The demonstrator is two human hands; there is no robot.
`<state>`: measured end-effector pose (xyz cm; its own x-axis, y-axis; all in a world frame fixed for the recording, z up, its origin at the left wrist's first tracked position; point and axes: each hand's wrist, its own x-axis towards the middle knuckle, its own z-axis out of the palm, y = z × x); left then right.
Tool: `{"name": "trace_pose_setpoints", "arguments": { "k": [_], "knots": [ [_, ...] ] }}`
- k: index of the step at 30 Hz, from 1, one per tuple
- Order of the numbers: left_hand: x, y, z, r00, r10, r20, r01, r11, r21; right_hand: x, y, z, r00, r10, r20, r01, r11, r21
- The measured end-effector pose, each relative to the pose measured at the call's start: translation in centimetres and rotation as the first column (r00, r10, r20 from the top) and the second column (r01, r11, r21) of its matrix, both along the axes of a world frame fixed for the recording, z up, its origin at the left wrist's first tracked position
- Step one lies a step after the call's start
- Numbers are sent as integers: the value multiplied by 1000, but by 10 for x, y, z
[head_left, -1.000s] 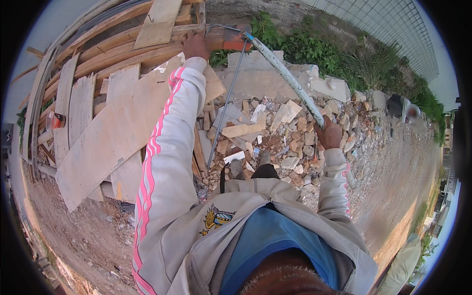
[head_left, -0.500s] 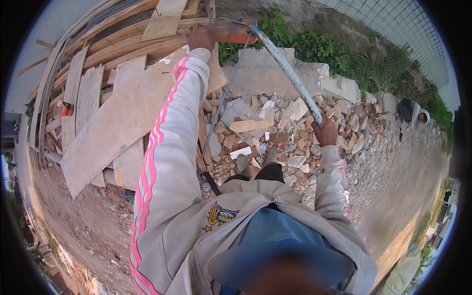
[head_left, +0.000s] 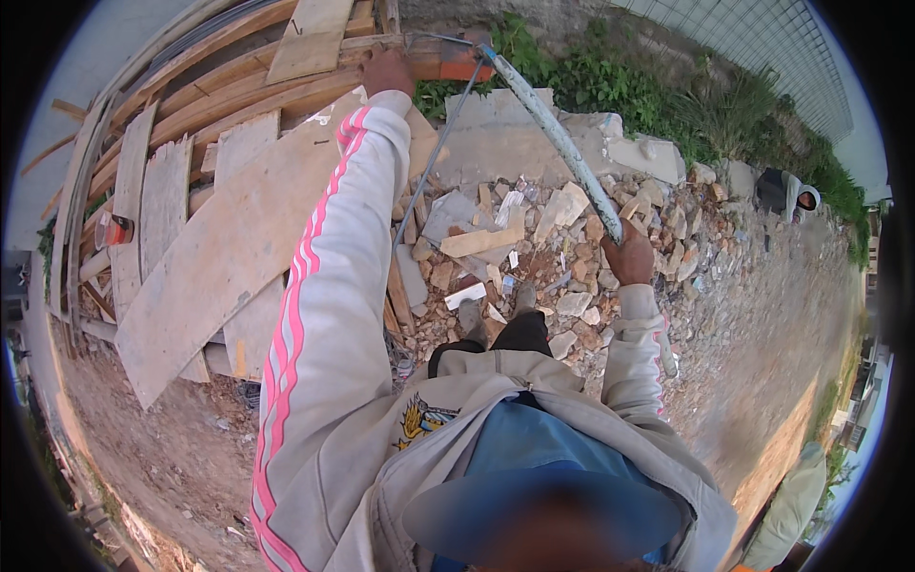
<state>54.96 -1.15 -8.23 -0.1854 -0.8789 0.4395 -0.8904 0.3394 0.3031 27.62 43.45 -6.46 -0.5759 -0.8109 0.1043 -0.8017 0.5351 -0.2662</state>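
Note:
My right hand (head_left: 628,254) is closed around the lower end of a worn, pale blue metal pipe (head_left: 553,133). The pipe slants up and left to a wooden beam with an orange end (head_left: 459,65). A thin steel rod (head_left: 437,151) meets the pipe's top and runs down toward the left. From the same spot, another stretch of rod bends back along the beam to my left hand (head_left: 386,71). That hand lies over the beam with its fingers curled down at the rod; the fingertips are partly hidden.
Stacked planks and a wide plywood sheet (head_left: 219,272) fill the left, with a red container (head_left: 114,229) among them. Broken stone and rubble (head_left: 572,257) lie around my feet. Green plants (head_left: 610,86) line the far wall. Another person (head_left: 786,194) is at the far right.
The pipe and both hands keep nearly the same pose. The view has shifted slightly, and the rod's lower part lies at a slightly different angle.

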Motion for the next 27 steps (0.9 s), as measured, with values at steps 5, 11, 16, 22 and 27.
{"name": "trace_pose_setpoints", "arguments": {
  "k": [5, 11, 16, 22, 27],
  "knots": [
    [6, -5, -1, 1000, -21, 17, 21, 999, -33, -28, -9, 8, 998, 56, -35, -56, 998, -7],
    [9, 4, 11, 993, -34, 116, 33, 999, 13, -52, -12, 6, 996, 74, -43, -73, 997, 12],
    [-1, 13, 32, 986, -20, 167, 10, 998, 62, -60, -3, 16, 995, 102, -11, -103, 980, -170],
    [15, -3, 50, 972, -7, -234, 94, 928, 361, -39, 12, 6, 919, 183, 349, -3, 889, -459],
    [-40, 75, 116, 388, 95, -917, 663, 662, 349, -30, 35, -12, 685, 265, 678, 18, 925, -380]
  ]
}}
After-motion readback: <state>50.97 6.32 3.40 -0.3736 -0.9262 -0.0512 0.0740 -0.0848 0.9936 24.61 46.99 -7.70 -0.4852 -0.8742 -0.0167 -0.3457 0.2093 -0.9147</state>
